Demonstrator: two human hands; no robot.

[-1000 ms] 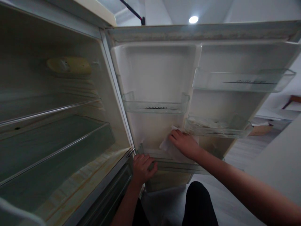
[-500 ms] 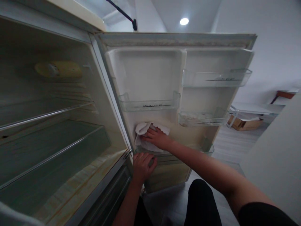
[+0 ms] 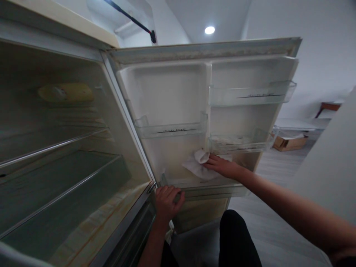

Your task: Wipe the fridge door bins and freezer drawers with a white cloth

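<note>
The inner side of an open fridge door (image 3: 169,89) faces me. My right hand (image 3: 221,165) presses a white cloth (image 3: 198,167) against its lower panel, above the bottom door shelf (image 3: 217,191). The fingers are closed on the cloth, part of which hangs loose to the left. My left hand (image 3: 167,200) is curled over the left end of that bottom shelf's edge, near the hinge side. Clear shelves (image 3: 172,129) with dark lettering are fixed higher on the door.
At left the fridge interior holds glass shelves (image 3: 91,178) and a yellow cylindrical object (image 3: 66,92). A cardboard box (image 3: 289,143) lies under a white table (image 3: 297,124) at right. My knee (image 3: 236,237) is below the door.
My right hand has slid the cloth to the right along the door panel. My left hand stays at the shelf edge. The view has shifted slightly.
</note>
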